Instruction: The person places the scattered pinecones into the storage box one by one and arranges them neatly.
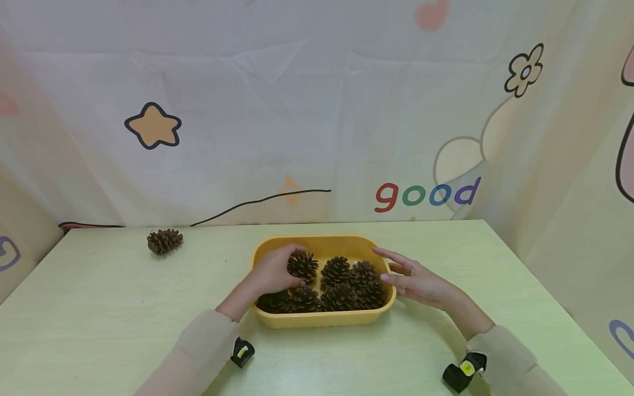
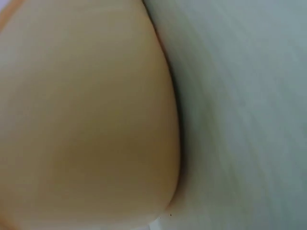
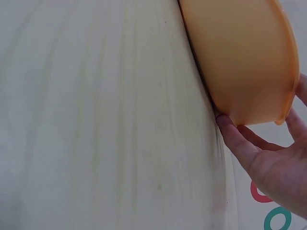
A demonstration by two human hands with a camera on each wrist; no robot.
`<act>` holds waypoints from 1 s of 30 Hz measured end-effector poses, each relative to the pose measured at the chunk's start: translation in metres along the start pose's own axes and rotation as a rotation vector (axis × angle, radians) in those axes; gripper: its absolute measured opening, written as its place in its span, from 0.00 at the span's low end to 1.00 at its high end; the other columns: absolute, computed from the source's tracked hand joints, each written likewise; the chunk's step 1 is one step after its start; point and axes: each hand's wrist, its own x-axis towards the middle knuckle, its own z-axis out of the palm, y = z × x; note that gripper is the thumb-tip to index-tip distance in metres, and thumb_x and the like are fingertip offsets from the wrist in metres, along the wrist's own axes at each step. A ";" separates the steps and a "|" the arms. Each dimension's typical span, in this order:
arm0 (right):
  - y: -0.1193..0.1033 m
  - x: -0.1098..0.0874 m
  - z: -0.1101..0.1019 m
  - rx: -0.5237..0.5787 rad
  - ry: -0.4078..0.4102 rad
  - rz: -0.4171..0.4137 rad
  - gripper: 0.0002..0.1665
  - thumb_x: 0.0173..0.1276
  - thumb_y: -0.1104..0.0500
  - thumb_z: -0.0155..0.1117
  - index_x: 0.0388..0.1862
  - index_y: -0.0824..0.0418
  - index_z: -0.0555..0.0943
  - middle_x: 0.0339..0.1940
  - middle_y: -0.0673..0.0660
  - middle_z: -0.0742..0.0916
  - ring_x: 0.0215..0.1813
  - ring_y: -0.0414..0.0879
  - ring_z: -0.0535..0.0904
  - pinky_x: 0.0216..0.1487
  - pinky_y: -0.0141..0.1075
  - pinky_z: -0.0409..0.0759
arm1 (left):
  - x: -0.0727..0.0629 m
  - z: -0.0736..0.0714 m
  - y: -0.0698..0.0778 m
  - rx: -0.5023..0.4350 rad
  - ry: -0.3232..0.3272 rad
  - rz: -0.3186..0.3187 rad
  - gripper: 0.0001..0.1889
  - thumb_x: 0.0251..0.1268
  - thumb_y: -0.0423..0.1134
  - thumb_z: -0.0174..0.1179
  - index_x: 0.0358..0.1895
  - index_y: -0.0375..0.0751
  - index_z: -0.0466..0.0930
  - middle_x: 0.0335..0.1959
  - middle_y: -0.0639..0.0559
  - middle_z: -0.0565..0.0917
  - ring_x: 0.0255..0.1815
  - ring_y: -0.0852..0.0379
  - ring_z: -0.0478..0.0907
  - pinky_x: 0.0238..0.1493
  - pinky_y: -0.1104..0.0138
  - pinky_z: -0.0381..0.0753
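In the head view a yellow plastic basin (image 1: 322, 318) stands on the table with several brown pine cones (image 1: 339, 297) inside. My left hand (image 1: 274, 270) reaches over its left end and holds a pine cone (image 1: 304, 267) between thumb and fingers. At the right end, my right hand (image 1: 421, 283) grips the basin, thumb and index fingertip over the rim, other fingers outside. The right wrist view shows fingers (image 3: 240, 146) against the basin's lower outer wall (image 3: 244, 62). Mostly bare skin and tabletop fill the left wrist view; its hand's fingers are hidden there.
A single pine cone (image 1: 165, 241) lies on the pale green table (image 1: 124, 308) at the back left. Behind the table hangs a printed cloth (image 1: 238, 137), with more cloth along both sides. Each wrist wears a small black camera.
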 end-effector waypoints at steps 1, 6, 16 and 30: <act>0.000 0.000 0.000 0.001 0.001 0.002 0.41 0.67 0.56 0.56 0.73 0.54 0.47 0.69 0.73 0.52 0.59 0.55 0.67 0.55 0.40 0.75 | 0.001 0.000 0.000 0.001 -0.011 -0.006 0.31 0.48 0.33 0.69 0.59 0.36 0.69 0.56 0.41 0.74 0.57 0.44 0.70 0.55 0.54 0.72; 0.000 -0.001 0.000 0.002 0.004 0.002 0.41 0.67 0.55 0.56 0.73 0.55 0.47 0.69 0.73 0.50 0.63 0.60 0.64 0.56 0.41 0.74 | 0.002 -0.001 0.000 -0.017 -0.070 -0.029 0.30 0.51 0.32 0.65 0.60 0.33 0.68 0.58 0.41 0.73 0.58 0.45 0.70 0.56 0.55 0.72; 0.000 0.000 0.000 -0.004 0.006 0.006 0.41 0.67 0.55 0.56 0.73 0.56 0.47 0.70 0.73 0.48 0.65 0.63 0.60 0.57 0.43 0.72 | 0.001 -0.003 0.003 -0.043 -0.050 -0.059 0.27 0.56 0.40 0.63 0.59 0.32 0.70 0.56 0.40 0.74 0.58 0.44 0.70 0.57 0.54 0.70; 0.001 0.000 -0.001 -0.003 0.011 0.008 0.42 0.67 0.55 0.56 0.73 0.55 0.47 0.70 0.72 0.50 0.63 0.60 0.63 0.57 0.43 0.72 | 0.001 0.000 0.002 -0.099 -0.078 -0.065 0.27 0.56 0.34 0.62 0.60 0.31 0.69 0.57 0.38 0.73 0.59 0.43 0.69 0.58 0.54 0.70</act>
